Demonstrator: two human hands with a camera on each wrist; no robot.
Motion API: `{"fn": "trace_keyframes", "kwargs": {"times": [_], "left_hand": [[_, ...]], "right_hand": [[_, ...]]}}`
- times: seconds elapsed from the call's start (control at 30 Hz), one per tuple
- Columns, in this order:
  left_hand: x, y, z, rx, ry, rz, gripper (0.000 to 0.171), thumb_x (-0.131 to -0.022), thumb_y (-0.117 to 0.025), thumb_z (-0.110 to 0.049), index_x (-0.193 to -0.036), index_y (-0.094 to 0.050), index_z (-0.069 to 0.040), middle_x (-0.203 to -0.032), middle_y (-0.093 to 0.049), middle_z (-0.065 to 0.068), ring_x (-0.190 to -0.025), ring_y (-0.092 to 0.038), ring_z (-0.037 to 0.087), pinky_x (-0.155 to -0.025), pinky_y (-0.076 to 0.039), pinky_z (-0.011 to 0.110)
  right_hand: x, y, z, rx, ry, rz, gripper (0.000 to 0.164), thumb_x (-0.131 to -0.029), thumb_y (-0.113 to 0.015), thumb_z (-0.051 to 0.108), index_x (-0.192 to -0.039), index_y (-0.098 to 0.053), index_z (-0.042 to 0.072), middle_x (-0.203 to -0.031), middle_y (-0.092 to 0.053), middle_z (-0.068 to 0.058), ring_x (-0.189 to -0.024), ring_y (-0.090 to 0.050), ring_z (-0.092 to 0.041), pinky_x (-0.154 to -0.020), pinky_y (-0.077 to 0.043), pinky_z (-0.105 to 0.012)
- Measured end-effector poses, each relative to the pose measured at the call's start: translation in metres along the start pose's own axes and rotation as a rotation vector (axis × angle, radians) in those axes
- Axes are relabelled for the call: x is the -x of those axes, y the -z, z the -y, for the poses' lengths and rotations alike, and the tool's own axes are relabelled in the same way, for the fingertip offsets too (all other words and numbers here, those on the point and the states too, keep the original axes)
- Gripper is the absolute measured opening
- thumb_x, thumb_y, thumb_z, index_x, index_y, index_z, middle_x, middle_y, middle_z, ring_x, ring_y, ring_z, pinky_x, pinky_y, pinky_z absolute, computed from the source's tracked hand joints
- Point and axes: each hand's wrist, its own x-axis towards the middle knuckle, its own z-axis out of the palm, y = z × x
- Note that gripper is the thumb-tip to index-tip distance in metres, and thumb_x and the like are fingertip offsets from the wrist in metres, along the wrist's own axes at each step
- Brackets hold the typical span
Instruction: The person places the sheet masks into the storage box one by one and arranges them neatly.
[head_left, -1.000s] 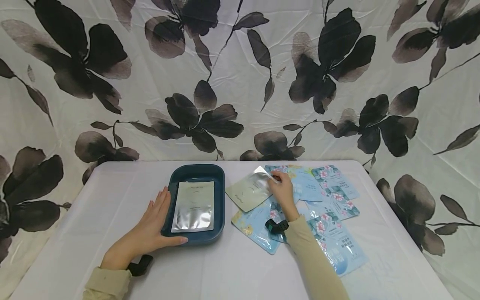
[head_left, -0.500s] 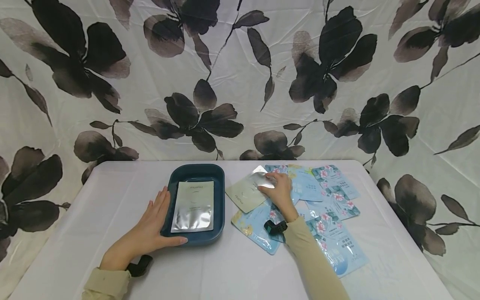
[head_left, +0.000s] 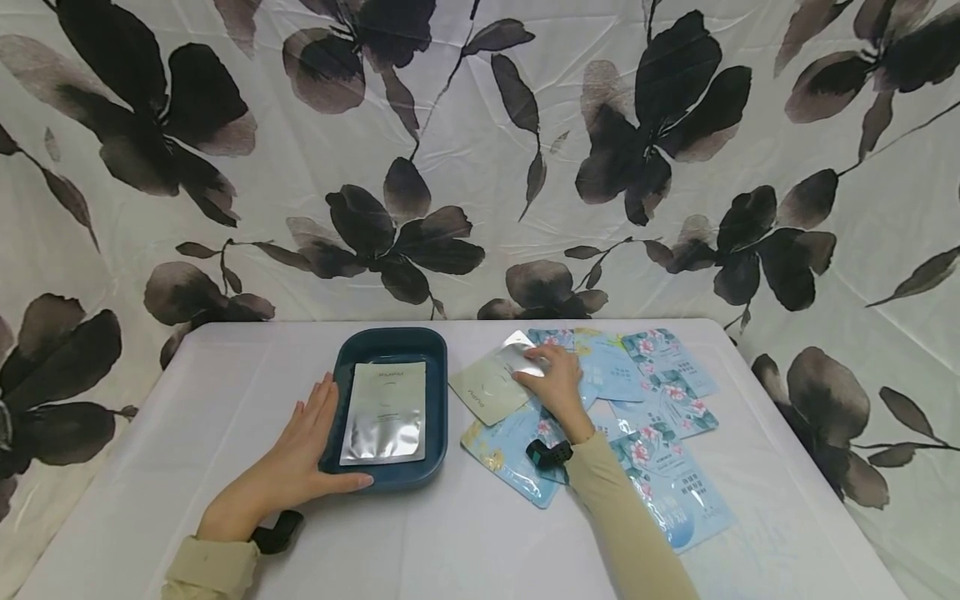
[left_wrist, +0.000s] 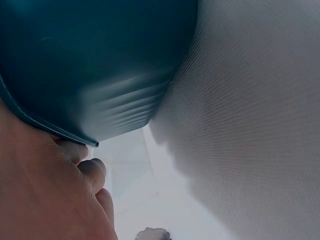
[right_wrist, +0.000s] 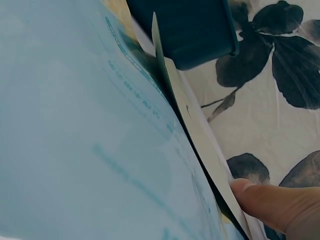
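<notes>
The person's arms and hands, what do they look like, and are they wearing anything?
The beige cloth left sleeve and matching beige cloth right sleeve look plain. There's a small black wrist gadget on the left, and a black wristband with a bit of green on the right. The bare left hand and bare right hand wear no gloves.

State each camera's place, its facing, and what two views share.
Head: on the head, facing forward and down at the tray, blue packets, left hand and right hand; sleeves show.
Left wrist: on that wrist, looking at the tray's side; part of the left hand shows.
Right wrist: on that wrist, looking across blue packets; one digit shows on a cream packet.
Head and right wrist share the tray and floral cloth.
</notes>
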Motion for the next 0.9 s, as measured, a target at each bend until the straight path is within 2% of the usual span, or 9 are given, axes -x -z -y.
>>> {"fn": "trace_keyframes", "kwargs": {"times": [0.2, 0.43, 0.63, 0.9], "left_hand": [[-0.0004, -0.0007, 0.0020, -0.001, -0.003, -0.003, 0.135, -0.073, -0.078, -0.065, -0.156, 0.005, 0.002, -0.164, 0.015, 0.017, -0.151, 0.012, 0.032, -0.119, 0.010, 0.050], [-0.0003, -0.0009, 0.0024, 0.006, -0.002, -0.003, 0.135, -0.073, -0.078, -0.065, -0.156, 0.005, 0.003, -0.164, 0.013, 0.019, -0.151, 0.013, 0.032, -0.119, 0.011, 0.049], [-0.0004, -0.0016, 0.0034, 0.000, 0.002, 0.001, 0.135, -0.073, -0.078, -0.065, -0.156, 0.005, 0.002, -0.164, 0.014, 0.018, -0.151, 0.015, 0.029, -0.119, 0.011, 0.048], [-0.0008, -0.0001, 0.0017, 0.002, 0.001, 0.000, 0.136, -0.072, -0.078, -0.065, -0.156, 0.005, 0.003, -0.164, 0.012, 0.020, -0.151, 0.014, 0.030, -0.119, 0.011, 0.048]], "right_hand": [[0.0003, -0.0004, -0.0007, 0.050, 0.048, 0.038, 0.036, -0.078, -0.083, 0.023, -0.111, -0.074, 0.011, -0.140, -0.057, -0.014, -0.124, -0.041, -0.037, -0.096, -0.026, -0.058], [-0.0007, -0.0012, -0.0004, -0.004, 0.048, 0.026, 0.033, -0.076, -0.086, 0.019, -0.106, -0.076, 0.010, -0.139, -0.057, -0.012, -0.126, -0.040, -0.037, -0.099, -0.024, -0.058], [-0.0009, -0.0024, -0.0009, -0.062, 0.051, -0.022, 0.031, -0.071, -0.089, 0.015, -0.098, -0.077, 0.008, -0.122, -0.061, -0.016, -0.118, -0.040, -0.037, -0.103, -0.025, -0.056], [-0.0009, -0.0045, -0.0034, -0.110, 0.124, -0.085, 0.023, -0.069, -0.088, 0.007, -0.090, -0.078, 0.005, -0.101, -0.066, -0.015, -0.101, -0.049, -0.035, -0.095, -0.034, -0.053]]}}
